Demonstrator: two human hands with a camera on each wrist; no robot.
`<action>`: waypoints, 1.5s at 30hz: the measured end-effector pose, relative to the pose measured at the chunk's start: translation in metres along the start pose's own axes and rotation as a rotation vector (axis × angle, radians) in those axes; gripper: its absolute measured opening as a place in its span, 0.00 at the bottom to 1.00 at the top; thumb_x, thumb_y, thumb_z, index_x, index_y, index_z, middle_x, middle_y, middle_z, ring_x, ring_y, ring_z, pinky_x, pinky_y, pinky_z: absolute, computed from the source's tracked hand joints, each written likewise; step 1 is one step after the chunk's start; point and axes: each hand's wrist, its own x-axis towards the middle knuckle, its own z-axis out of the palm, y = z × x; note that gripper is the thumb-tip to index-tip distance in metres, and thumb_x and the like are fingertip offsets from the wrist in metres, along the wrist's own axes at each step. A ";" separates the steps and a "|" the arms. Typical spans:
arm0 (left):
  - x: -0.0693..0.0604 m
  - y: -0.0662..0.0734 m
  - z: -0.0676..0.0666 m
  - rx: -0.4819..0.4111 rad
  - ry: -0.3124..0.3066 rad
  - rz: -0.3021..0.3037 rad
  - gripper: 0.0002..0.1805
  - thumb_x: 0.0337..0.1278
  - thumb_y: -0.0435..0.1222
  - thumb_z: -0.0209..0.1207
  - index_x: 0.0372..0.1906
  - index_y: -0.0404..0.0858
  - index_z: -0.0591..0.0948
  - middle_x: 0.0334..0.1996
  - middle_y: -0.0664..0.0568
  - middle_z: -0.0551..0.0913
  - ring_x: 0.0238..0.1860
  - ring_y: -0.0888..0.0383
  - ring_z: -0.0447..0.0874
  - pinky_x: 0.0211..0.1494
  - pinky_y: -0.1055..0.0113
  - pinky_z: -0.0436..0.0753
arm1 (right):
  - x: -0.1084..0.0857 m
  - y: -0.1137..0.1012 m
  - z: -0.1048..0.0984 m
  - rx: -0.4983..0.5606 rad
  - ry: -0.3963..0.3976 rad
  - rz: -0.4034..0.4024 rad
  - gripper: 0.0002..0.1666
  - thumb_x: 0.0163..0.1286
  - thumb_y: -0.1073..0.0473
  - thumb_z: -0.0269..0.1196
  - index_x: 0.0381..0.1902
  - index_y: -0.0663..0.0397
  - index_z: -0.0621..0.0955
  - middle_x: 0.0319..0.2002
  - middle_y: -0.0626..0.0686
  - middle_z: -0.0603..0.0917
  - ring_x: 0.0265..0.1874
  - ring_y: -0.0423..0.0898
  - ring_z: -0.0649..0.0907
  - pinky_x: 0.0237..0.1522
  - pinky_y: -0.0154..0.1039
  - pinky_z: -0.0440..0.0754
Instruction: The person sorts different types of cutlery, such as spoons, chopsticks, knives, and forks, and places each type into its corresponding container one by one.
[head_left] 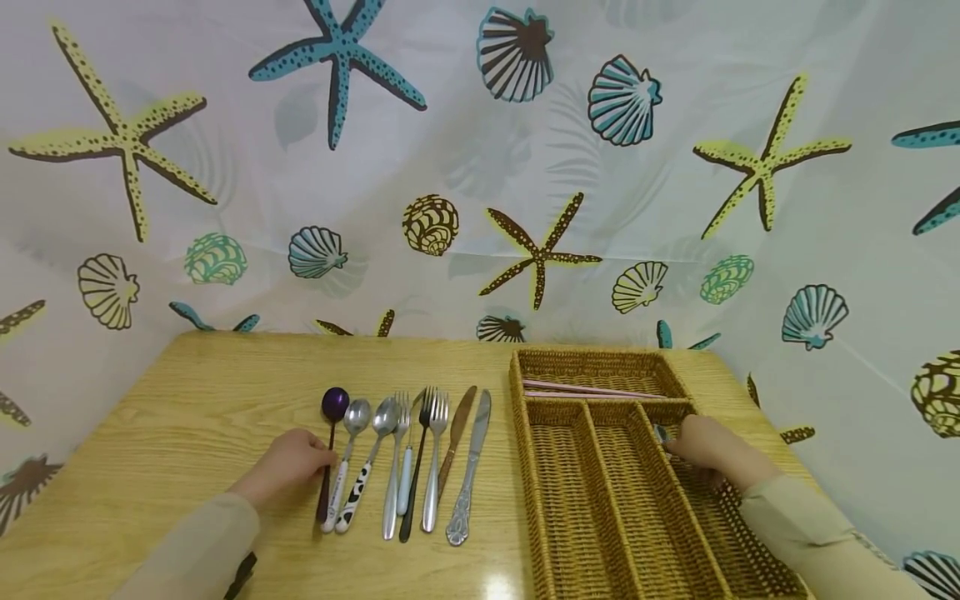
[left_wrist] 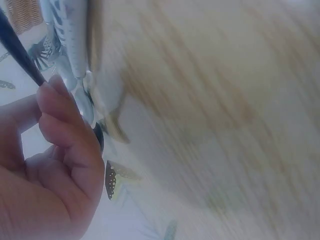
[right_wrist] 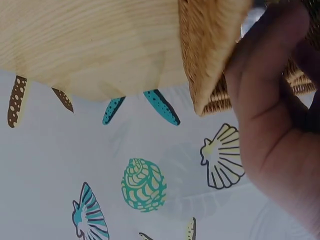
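Note:
In the head view, a spoon with a round purple bowl (head_left: 335,403) and dark handle lies leftmost in a row of cutlery. My left hand (head_left: 291,460) pinches its handle between thumb and fingers; the left wrist view shows the dark handle (left_wrist: 19,46) at the fingertips. My right hand (head_left: 705,450) reaches into the right-hand compartment of a wicker cutlery tray (head_left: 527,467). At its fingertips shows a shiny silver piece of cutlery (head_left: 661,434), mostly hidden, its kind unclear. In the right wrist view, the curled fingers of the right hand (right_wrist: 275,95) are beside the wicker wall.
Right of the purple spoon lie two spoons (head_left: 358,417), several forks (head_left: 438,417) and knives (head_left: 477,442), side by side on the wooden table (head_left: 225,383). Pink chopsticks (head_left: 585,388) rest in the tray's back compartment. A patterned cloth (head_left: 420,167) hangs behind the table.

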 end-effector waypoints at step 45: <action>-0.023 0.145 0.065 -0.405 -0.184 0.150 0.08 0.59 0.36 0.57 0.32 0.34 0.75 0.25 0.51 0.79 0.23 0.60 0.77 0.29 0.68 0.75 | 0.001 -0.101 -0.033 0.040 0.013 -0.133 0.27 0.73 0.51 0.50 0.11 0.48 0.66 0.06 0.44 0.63 0.07 0.39 0.65 0.22 0.36 0.74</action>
